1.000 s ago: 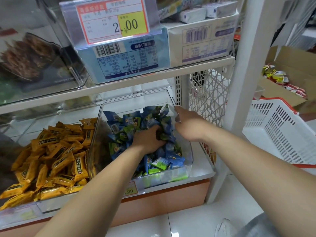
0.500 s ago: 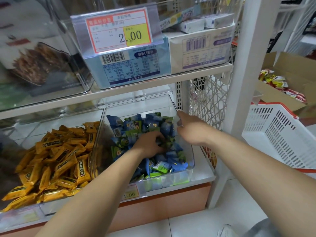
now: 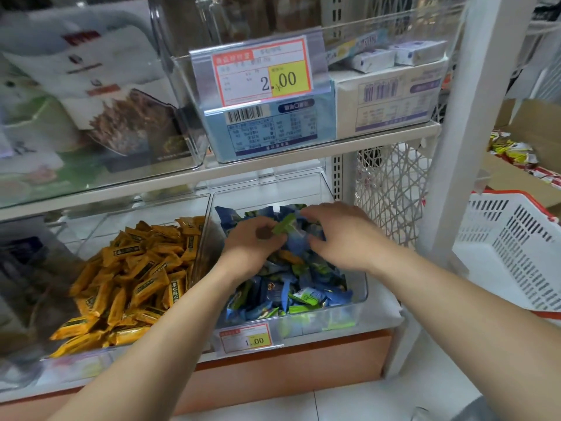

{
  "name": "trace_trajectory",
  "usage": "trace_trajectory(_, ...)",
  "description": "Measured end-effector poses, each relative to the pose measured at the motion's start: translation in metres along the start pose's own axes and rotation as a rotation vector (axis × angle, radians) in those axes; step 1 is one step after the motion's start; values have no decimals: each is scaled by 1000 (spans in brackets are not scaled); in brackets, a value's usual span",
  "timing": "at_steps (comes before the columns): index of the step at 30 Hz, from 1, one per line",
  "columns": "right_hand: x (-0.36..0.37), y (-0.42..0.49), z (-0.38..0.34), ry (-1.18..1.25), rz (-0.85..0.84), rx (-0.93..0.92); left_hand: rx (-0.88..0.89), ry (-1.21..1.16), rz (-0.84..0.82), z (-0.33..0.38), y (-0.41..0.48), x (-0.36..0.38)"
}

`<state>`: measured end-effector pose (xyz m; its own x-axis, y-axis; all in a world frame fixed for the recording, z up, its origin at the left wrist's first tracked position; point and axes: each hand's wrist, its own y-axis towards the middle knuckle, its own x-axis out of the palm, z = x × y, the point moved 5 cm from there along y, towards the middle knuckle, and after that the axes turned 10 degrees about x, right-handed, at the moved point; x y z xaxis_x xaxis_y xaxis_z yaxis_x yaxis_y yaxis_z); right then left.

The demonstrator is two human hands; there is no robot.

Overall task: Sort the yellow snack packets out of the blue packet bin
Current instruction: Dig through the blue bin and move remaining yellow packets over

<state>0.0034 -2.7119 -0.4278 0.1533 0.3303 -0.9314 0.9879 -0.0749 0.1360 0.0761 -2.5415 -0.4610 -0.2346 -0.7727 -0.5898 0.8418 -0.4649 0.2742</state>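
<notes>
The clear bin (image 3: 362, 294) on the lower shelf holds a heap of blue and green packets (image 3: 282, 296). Both my hands are in it, at the top of the heap. My left hand (image 3: 250, 249) is curled and pinches a green packet (image 3: 283, 224) with others under its fingers. My right hand (image 3: 341, 237) curves over the heap, with blue packets (image 3: 299, 238) between its thumb and fingers. One yellow-orange packet (image 3: 288, 257) shows among the blue ones just below the two hands.
A second clear bin on the left is full of yellow snack packets (image 3: 130, 284). A 1.00 price tag (image 3: 246, 338) sits on the blue bin's front. The upper shelf (image 3: 273, 165) hangs close overhead. A white basket (image 3: 516, 253) stands to the right beside the white post (image 3: 455, 147).
My right hand left the bin's back right rim and moved onto the heap. My left hand rose from deep in the pile, lifting a green packet. The camera moved closer.
</notes>
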Motion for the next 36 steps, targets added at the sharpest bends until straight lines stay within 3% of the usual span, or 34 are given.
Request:
trace_trajectory(5, 4, 7, -9, 55, -1, -35, 50, -254, -17, 5, -5, 2)
trace_trajectory(8, -2, 14, 2, -91, 36, -6, -1, -25, -94, -8, -1, 12)
trace_trajectory(11, 7, 18, 13, -231, -121, 46, -6, 261, -251, -14, 5, 28)
trace_trajectory(16, 17, 17, 15, -143, -182, 20, 73, 654, -466, -14, 17, 48)
trace_trajectory(20, 14, 17, 16, -123, -147, 12, 6, 674, -523, -16, 20, 49)
trace_trajectory(25, 5, 18, 7, -123, -49, -16, -20, 429, -387, -11, 12, 24)
trace_trajectory(28, 1, 15, -4, -60, -4, -24, -10, 217, -195, -1, 2, 4)
trace_trajectory(32, 11, 11, -21, 296, -111, 24, 7, -82, -24, 17, -20, -20)
trace_trajectory(36, 14, 8, -35, 614, -94, 102, 127, -19, -50, 33, -45, -41)
